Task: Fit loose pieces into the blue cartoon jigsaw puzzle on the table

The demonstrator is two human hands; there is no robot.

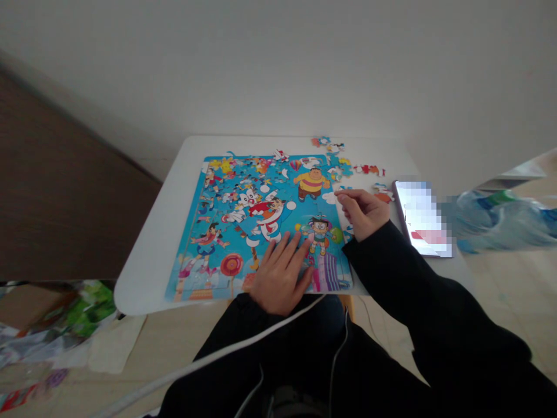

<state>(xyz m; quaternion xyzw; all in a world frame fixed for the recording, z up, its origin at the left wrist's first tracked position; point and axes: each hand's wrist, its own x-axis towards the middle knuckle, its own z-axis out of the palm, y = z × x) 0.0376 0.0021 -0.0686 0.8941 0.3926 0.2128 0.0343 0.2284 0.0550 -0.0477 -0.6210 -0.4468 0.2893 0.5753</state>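
Note:
A colourful cartoon jigsaw puzzle [281,197] in a blue tray lies on the white table, many of its pieces joined. My left hand [281,276] rests flat on the lower middle of it, fingers stretched out. At the puzzle's right edge, beside a white cloud shape, my right hand [364,213] has thumb and forefinger pinched together. Whatever is between those fingertips is too small to make out. Loose puzzle pieces [342,168] lie beyond the upper right corner, and a red-and-white row of pieces [369,169] is close by. More pieces are partly hidden behind my right hand.
A phone [424,217] with a lit screen lies at the right of the white table [152,232]. A white cable [209,359] crosses in front of my lap. Plastic bags and a cardboard box [28,305] are on the floor at left; a wall stands behind the table.

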